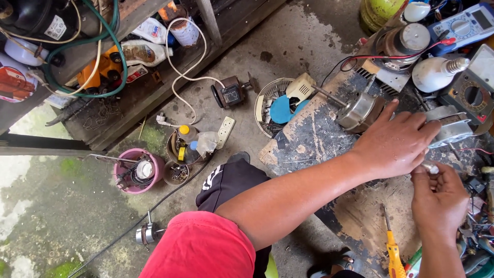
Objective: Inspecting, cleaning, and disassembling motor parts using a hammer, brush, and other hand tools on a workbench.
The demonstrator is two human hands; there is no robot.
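My left hand [396, 141] reaches in from the left across a worn, stained board [314, 136], back up and fingers curled. Its lower fingertips meet my right hand [437, 198], which comes up from the bottom right. Between the two hands sits a small pale part [431, 167], pinched by the right fingers and touched by the left. A silver fan motor [360, 110] with a long shaft lies just left of my left hand, one finger resting beside it. A second metal motor body [455, 131] lies just beyond the left fingertips.
A yellow-handled screwdriver [393, 252] lies near the board's lower edge. A white bulb [437, 72], a blue multimeter [465, 23] and a dark meter [473, 95] crowd the top right. On the concrete floor stand a pink tub [123, 175], a wire fan guard [265, 98] and a power strip [225, 129].
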